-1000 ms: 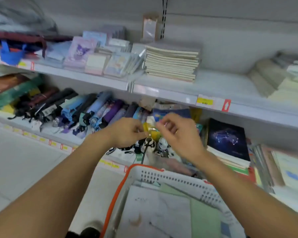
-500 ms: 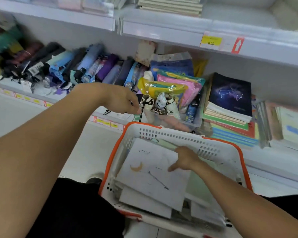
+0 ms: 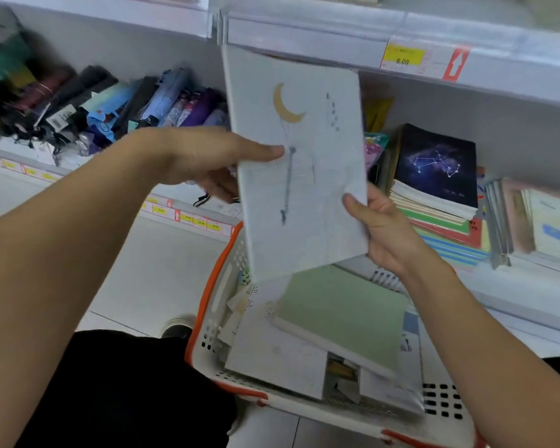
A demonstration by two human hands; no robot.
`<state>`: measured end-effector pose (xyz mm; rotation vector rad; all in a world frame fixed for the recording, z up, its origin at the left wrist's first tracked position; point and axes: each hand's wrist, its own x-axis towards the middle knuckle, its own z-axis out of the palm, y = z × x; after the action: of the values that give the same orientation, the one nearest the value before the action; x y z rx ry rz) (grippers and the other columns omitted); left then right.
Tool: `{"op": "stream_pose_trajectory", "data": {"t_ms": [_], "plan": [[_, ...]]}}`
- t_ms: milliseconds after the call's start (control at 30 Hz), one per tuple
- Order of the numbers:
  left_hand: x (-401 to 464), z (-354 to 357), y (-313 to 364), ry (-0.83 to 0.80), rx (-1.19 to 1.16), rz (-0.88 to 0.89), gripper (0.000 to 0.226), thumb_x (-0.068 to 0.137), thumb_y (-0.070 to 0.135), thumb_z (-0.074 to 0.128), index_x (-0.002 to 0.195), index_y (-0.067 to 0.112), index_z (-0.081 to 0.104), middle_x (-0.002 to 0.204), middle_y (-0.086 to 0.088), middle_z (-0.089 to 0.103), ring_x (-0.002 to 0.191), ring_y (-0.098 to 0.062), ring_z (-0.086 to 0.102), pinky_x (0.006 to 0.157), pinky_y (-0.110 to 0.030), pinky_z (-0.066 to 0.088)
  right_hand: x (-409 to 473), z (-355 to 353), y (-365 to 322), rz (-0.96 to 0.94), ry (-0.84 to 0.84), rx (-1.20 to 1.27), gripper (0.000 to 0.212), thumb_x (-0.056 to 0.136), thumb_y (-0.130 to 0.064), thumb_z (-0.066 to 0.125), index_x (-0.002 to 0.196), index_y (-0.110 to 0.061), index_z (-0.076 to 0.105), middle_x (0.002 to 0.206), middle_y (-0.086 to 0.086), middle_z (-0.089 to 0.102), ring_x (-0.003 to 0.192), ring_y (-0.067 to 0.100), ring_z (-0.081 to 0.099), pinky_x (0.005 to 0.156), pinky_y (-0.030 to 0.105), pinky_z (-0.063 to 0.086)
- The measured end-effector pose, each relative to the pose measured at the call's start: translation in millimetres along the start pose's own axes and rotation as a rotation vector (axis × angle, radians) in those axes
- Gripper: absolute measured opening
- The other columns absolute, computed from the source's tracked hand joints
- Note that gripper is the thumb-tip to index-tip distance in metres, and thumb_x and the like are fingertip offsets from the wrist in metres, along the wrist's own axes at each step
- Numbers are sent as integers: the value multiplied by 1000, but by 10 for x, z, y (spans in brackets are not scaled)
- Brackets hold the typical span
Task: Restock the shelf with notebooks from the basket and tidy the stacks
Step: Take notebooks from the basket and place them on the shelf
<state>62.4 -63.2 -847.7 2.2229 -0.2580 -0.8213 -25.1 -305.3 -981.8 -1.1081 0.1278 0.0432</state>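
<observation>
Both hands, left hand (image 3: 204,156) and right hand (image 3: 382,227), are pinching the moon notebook (image 3: 298,163) by its edges above the basket (image 3: 207,305); thin grip, risking it slipping back in or clipping the shelf lip (image 3: 320,43).

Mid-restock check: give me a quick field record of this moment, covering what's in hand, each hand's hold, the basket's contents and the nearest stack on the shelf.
held item: pale moon notebook, lifted upright above the basket
left hand: pinches the notebook's left edge, thumb on the cover
right hand: grips its lower right corner
basket: white with orange rim, holds a green notebook on top of other paper items
shelf stack: dark constellation notebook tops a pile to the right
price tag: yellow, on the upper shelf edge
</observation>
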Motion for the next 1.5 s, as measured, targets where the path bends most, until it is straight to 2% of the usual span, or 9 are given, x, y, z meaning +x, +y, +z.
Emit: {"op": "stream_pose_trajectory", "data": {"t_ms": [100, 267, 367, 600, 767, 1033, 1200, 1367, 1500], "plan": [[-5, 37, 95, 156, -101, 112, 16, 90, 15, 66, 105, 20, 64, 92, 6, 71, 69, -6, 67, 47, -15, 48, 47, -4, 345, 294, 12, -169, 40, 92, -46, 53, 115, -17, 66, 107, 5, 74, 94, 23, 72, 77, 38, 61], [-14, -15, -13, 176, 345, 2, 30, 88, 25, 70, 108, 8, 55, 96, -6, 61, 74, -20, 56, 59, -28, 48, -182, -868, 1192, 479, -48, -1517, 106, 59, -64, 84, 144, -21, 40, 141, -3, 47, 133, 22, 45, 102, 33, 41], [15, -7, -75, 206, 430, -52, 32, 90, 26, 67, 104, 9, 44, 93, -5, 51, 69, -15, 50, 50, -26, 40, -259, -1093, 1312, 530, 57, -1525, 145, 29, -80, 80, 151, -21, 27, 155, 2, 36, 140, 24, 38, 110, 42, 39], [99, -53, -117, 253, 410, -64, 33, 90, 26, 68, 108, 7, 48, 96, -8, 58, 77, -27, 62, 57, -30, 50, -38, -1061, 893, 471, 62, -1646, 91, 50, -64, 88, 126, -22, 63, 127, -2, 65, 113, 22, 60, 91, 35, 51], [152, -100, -134, 236, 360, -81, 34, 90, 25, 67, 110, 7, 46, 96, -10, 59, 79, -29, 64, 62, -34, 55, -54, -612, 110, 251, -108, -1335, 24, 77, -24, 85, 97, -23, 72, 99, -15, 72, 93, 18, 68, 81, 29, 51], [142, -169, -261, 188, -59, 75, 36, 93, 36, 62, 123, 17, 59, 104, -4, 71, 90, -25, 68, 75, -35, 54, -179, -47, -483, -21, 81, -257, 39, 84, -16, 65, 122, -13, 65, 114, 9, 74, 95, 24, 73, 81, 38, 61], [103, -127, -163, -18, -663, 204, 42, 93, 44, 51, 125, 21, 62, 114, 2, 72, 104, -13, 68, 85, -31, 57, -69, 303, -105, -121, 168, -42, 46, 82, -16, 67, 126, -5, 62, 120, 17, 70, 103, 32, 69, 91, 47, 57], [48, -87, -112, -121, -702, 262, 48, 76, 50, 53, 110, 19, 67, 108, -1, 74, 98, -14, 70, 86, -36, 57, -55, 365, 18, -177, 191, 30, 42, 78, -4, 69, 119, -2, 62, 112, 15, 74, 94, 30, 72, 82, 44, 60], [23, -72, -117, -110, -525, 386, 32, 81, 12, 67, 112, 20, 64, 106, 4, 74, 95, -10, 71, 77, -22, 57, -14, 270, 159, -270, 274, -82, 57, 65, 4, 78, 114, -3, 51, 100, 9, 76, 84, 23, 73, 71, 39, 60]]}}
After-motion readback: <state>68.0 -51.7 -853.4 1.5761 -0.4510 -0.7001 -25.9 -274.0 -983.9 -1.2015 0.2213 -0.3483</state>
